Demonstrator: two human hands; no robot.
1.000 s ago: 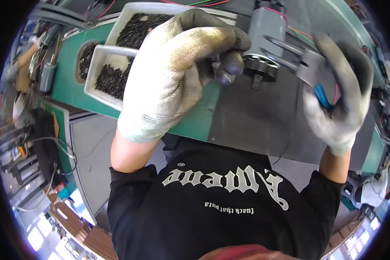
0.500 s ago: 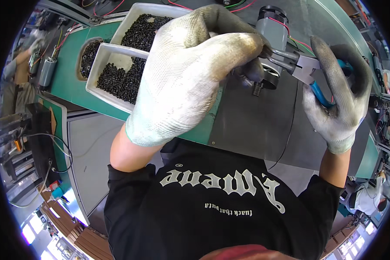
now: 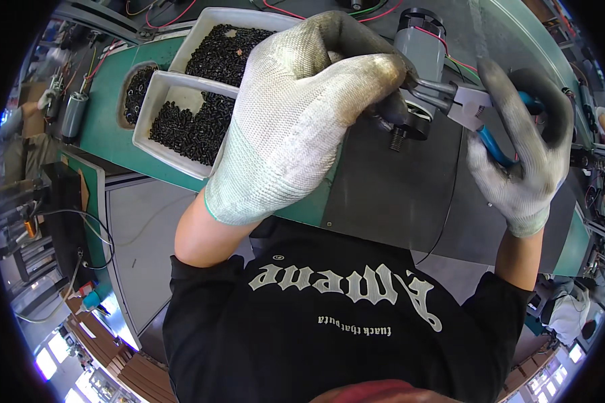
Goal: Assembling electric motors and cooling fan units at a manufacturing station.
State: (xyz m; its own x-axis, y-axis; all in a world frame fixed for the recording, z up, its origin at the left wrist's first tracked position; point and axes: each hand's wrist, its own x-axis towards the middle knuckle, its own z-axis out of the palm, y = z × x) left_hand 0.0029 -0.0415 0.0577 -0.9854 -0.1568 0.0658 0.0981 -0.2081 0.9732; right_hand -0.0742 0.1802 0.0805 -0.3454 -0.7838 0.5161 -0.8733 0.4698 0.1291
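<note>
Both hands wear white knit gloves with grey, darkened fingers. Blue-handled pliers (image 3: 468, 104) are held in my right hand (image 3: 528, 151), its fingers around the handles. Their slim jaws point left and reach the fingertips of my left hand (image 3: 302, 111). That hand is closed in a pinch at the jaw tips; whatever lies between thumb and finger is hidden. Just beyond the jaws stands a grey cylindrical motor (image 3: 420, 50) with a black end cap. Below it, a threaded shaft (image 3: 397, 140) sticks out of its black front, partly covered by my left fingers.
Left of my left hand are two white bins, one nearer (image 3: 141, 134) and one farther (image 3: 185, 50), with small black parts. An oval tray (image 3: 123, 101) of dark rings adjoins them on the green mat (image 3: 101, 124). Thin wires cross the bench. Another person's gloved hand (image 3: 47, 99) shows far left.
My left hand has shifted very slightly, and the pliers have moved a little left and down with my right hand. Both grips stay the same. The far-left person's hand has lowered.
</note>
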